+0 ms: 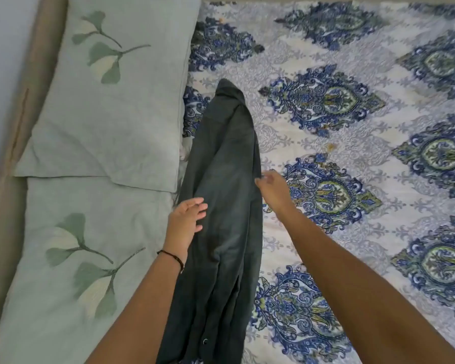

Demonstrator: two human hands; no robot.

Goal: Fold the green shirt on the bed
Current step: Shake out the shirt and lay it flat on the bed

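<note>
On the paisley quilt (352,232), the left hand (185,222) lies loose-fingered at the left edge of the green shirt (226,245), a long narrow strip beside the leaf-print pillows (111,114). The right hand (272,190) pinches its right edge. A one-sided pull could drag it askew and undo the folds.

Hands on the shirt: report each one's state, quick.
Left hand: open, relaxed fingers resting on the green shirt at its left edge.
Right hand: pinching the green shirt's right edge.
</note>
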